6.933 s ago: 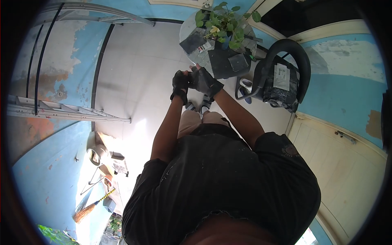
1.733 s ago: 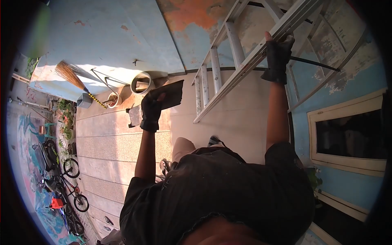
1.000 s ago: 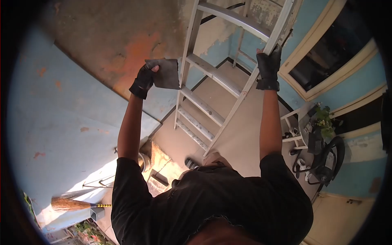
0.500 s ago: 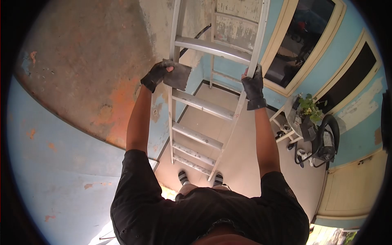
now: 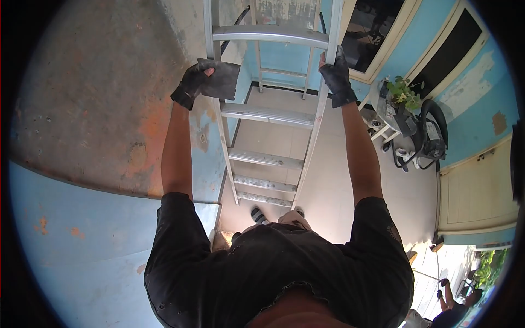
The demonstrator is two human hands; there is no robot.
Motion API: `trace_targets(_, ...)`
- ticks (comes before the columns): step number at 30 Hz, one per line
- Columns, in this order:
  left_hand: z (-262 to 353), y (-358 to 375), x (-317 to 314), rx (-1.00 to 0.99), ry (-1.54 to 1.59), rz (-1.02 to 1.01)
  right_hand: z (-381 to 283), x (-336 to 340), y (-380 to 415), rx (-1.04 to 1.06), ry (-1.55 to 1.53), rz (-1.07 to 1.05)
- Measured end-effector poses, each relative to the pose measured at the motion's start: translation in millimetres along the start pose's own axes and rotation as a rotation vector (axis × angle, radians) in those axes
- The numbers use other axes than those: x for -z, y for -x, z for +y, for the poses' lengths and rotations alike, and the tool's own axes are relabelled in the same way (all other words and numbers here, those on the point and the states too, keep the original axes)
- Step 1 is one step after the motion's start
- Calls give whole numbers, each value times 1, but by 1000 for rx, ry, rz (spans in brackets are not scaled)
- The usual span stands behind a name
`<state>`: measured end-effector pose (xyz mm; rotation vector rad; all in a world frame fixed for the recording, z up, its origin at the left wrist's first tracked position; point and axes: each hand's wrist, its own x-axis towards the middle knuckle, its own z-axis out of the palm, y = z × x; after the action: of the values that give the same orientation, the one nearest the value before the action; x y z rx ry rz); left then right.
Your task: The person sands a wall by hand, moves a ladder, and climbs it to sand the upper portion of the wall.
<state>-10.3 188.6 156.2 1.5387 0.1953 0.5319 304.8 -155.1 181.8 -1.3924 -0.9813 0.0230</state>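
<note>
A dark shirt (image 5: 279, 268) fills the near middle, with both arms stretched forward from it. Just beyond it, a sandalled left foot (image 5: 258, 215) and a partly hidden right foot (image 5: 299, 211) are near the bottom of the ladder (image 5: 268, 115), which stands on the pale tiled floor (image 5: 342, 180).

The left hand (image 5: 189, 86), in a dark fingerless glove, holds a dark, flat sheet (image 5: 221, 81). Its thumb lies on the front of the sheet; its other fingers are mostly hidden. The sheet overlaps the ladder's left rail in view; whether they touch, I cannot tell. The right hand (image 5: 336, 78), gloved likewise, is closed on the ladder's right rail, thumb on the inner side. The ladder's rungs run between the hands, and its narrower rear section shows beyond.

On the left, a blue wall panel (image 5: 82, 235) gives way to a wall (image 5: 93, 104) with grey and orange patches. At the far right, a leafy plant (image 5: 403, 94) rests on a small worktop (image 5: 383, 105), with a black chair (image 5: 435, 134) just beside it and shoes (image 5: 402, 154) on the floor below. A cream-framed window (image 5: 372, 35) lies beyond the right hand. Another person (image 5: 459, 312) is at the lower right edge, well apart.
</note>
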Motion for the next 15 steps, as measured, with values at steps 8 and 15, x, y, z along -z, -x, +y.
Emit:
trace_targets(8,-8,7,-9,17,-111,155,6,-8,-2,33,34,50)
trace_targets(15,21,45,-54,-97,-209,328,-11,-9,2,42,130,67)
